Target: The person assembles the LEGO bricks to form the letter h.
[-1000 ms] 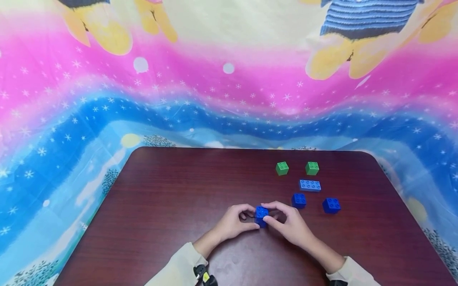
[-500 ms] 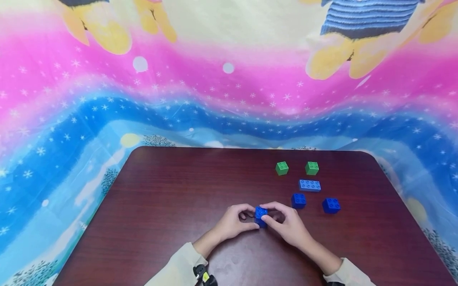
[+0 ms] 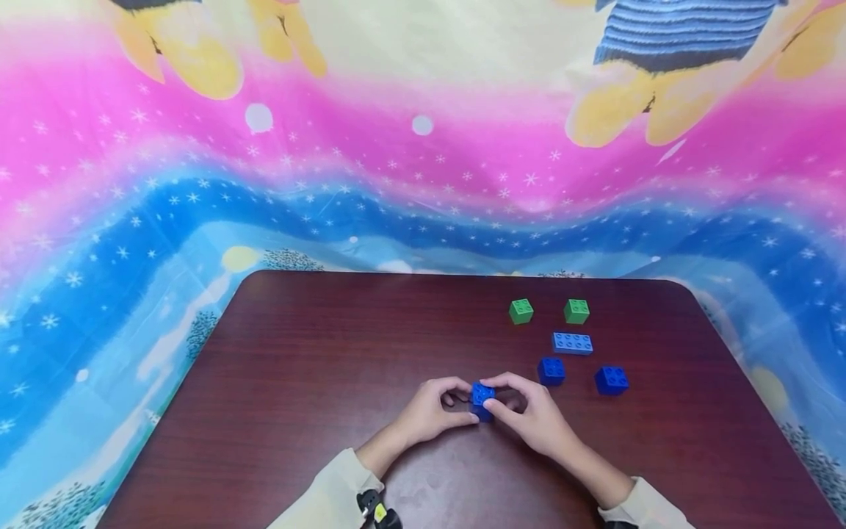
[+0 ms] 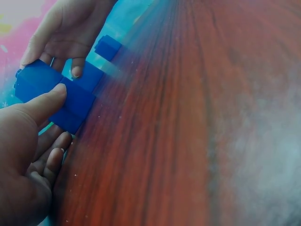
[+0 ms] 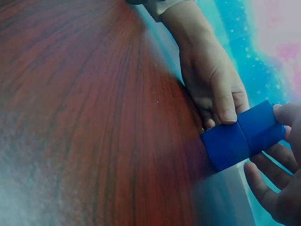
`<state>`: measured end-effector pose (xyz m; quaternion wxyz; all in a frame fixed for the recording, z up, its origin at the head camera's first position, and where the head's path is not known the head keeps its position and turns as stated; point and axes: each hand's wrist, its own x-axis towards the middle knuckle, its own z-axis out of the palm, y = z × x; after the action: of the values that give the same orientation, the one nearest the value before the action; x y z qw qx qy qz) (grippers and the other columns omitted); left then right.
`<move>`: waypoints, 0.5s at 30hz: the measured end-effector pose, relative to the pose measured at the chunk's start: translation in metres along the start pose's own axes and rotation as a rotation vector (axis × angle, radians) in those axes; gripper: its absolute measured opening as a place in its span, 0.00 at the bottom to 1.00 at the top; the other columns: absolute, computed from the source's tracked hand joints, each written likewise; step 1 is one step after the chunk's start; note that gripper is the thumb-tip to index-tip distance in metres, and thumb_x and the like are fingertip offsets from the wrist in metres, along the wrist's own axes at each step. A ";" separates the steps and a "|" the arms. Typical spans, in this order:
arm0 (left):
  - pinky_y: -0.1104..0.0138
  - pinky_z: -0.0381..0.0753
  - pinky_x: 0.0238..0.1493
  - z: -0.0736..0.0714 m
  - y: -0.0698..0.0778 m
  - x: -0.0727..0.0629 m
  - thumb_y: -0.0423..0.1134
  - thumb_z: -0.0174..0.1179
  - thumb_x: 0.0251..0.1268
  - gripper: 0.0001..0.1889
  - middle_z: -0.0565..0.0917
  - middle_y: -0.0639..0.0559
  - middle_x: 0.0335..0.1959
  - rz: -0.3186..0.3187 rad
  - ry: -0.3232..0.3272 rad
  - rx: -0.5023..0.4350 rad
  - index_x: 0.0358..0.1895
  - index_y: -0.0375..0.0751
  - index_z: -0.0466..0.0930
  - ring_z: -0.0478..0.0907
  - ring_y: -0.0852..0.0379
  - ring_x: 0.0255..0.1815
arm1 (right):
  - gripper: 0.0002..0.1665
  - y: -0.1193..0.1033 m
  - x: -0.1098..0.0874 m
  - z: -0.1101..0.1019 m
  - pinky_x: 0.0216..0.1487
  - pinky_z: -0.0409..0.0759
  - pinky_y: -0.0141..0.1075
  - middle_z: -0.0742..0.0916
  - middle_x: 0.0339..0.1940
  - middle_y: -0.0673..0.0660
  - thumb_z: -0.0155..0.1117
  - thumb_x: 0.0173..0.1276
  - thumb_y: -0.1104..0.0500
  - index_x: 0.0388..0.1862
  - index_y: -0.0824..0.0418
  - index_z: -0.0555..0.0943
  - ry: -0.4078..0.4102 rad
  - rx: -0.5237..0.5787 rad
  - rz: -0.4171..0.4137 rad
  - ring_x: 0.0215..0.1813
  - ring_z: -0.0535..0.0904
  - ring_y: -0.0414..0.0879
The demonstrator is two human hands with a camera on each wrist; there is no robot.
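Two blue Duplo-style bricks stand stacked upright at the table's near middle, between both hands. The upper brick (image 3: 482, 391) has its studs facing up, and it sits flush on the lower brick (image 5: 225, 147) with a thin seam showing. My left hand (image 3: 426, 415) pinches the lower brick from the left, its thumb on the near face. From the right, my right hand (image 3: 543, 417) holds the upper brick between thumb and forefinger. Both wrist views show the joined pair from the side. The far faces are hidden from the head view.
To the right on the dark wood table (image 3: 317, 353) lie two dark blue bricks (image 3: 551, 372), a longer light blue brick (image 3: 572, 343) and two green bricks (image 3: 577, 311). A patterned cloth (image 3: 423, 184) hangs behind the table.
My right hand and the upper brick have shifted very slightly left since one second ago. Both hands keep the same grip, and the loose bricks have not moved.
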<state>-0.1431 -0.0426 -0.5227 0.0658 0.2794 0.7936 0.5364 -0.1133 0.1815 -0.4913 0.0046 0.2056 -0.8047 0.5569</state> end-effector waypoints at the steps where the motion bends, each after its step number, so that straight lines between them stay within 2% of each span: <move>1: 0.70 0.81 0.43 0.000 0.000 0.000 0.39 0.78 0.56 0.18 0.88 0.54 0.41 0.000 -0.003 -0.002 0.50 0.42 0.86 0.84 0.60 0.42 | 0.15 0.000 0.000 0.000 0.32 0.86 0.39 0.89 0.49 0.58 0.71 0.69 0.62 0.54 0.57 0.85 0.002 0.002 -0.006 0.31 0.86 0.51; 6: 0.70 0.82 0.43 0.000 0.002 0.000 0.38 0.78 0.56 0.18 0.89 0.53 0.41 0.001 -0.010 -0.009 0.50 0.42 0.86 0.85 0.58 0.43 | 0.15 -0.003 0.000 0.000 0.28 0.84 0.37 0.88 0.50 0.59 0.70 0.69 0.64 0.54 0.59 0.84 -0.004 0.012 0.007 0.27 0.83 0.50; 12: 0.70 0.82 0.43 0.000 0.001 0.000 0.38 0.78 0.56 0.18 0.89 0.54 0.41 0.002 -0.005 -0.006 0.50 0.42 0.86 0.84 0.59 0.42 | 0.16 -0.005 0.001 -0.001 0.16 0.78 0.40 0.86 0.50 0.63 0.69 0.71 0.64 0.56 0.61 0.82 -0.059 0.070 0.073 0.19 0.79 0.58; 15: 0.70 0.82 0.43 0.000 0.001 0.000 0.38 0.78 0.56 0.18 0.89 0.54 0.41 0.005 -0.005 -0.008 0.50 0.42 0.86 0.84 0.58 0.43 | 0.15 -0.007 0.003 -0.003 0.16 0.79 0.42 0.85 0.50 0.62 0.69 0.71 0.61 0.55 0.59 0.82 -0.079 0.063 0.096 0.19 0.79 0.60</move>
<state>-0.1426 -0.0424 -0.5224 0.0677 0.2824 0.7906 0.5391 -0.1142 0.1811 -0.4835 -0.0604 0.1887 -0.7952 0.5731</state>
